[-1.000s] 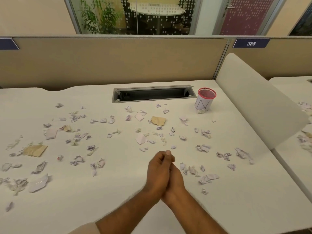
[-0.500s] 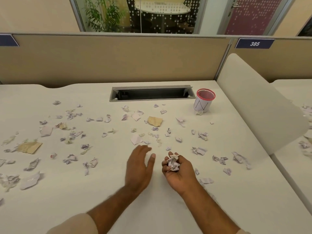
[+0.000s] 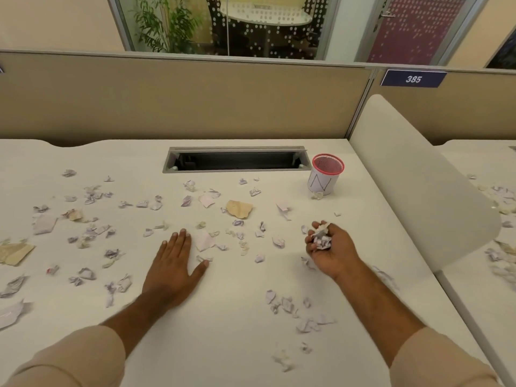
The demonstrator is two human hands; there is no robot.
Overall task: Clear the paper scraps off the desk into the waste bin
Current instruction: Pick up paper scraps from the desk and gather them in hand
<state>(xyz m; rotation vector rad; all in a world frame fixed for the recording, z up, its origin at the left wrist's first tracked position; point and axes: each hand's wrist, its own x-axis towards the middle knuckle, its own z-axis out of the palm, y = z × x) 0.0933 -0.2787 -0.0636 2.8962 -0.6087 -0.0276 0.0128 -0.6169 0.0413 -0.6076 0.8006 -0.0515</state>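
Observation:
Many small crumpled paper scraps (image 3: pixel 92 233) lie across the white desk (image 3: pixel 223 344), with a tan torn piece (image 3: pixel 239 208) near the middle. The waste bin (image 3: pixel 325 174), a small cup with a red mesh rim and a white wrap, stands at the back right. My right hand (image 3: pixel 331 251) is palm up, cupped around a wad of scraps (image 3: pixel 321 237), in front of the bin and a little to its left. My left hand (image 3: pixel 174 263) lies flat on the desk with fingers spread, beside a pale scrap (image 3: pixel 205 241).
An open cable tray slot (image 3: pixel 237 160) is set into the desk behind the scraps. A beige partition (image 3: pixel 181 101) closes the back. A white rounded divider (image 3: pixel 418 191) borders the right side, with more scraps on the neighbouring desk (image 3: pixel 502 196).
My hands were pressed together over the desk. They have separated: the right moved right and toward the bin holding a wad, the left moved left and flattened on the desk.

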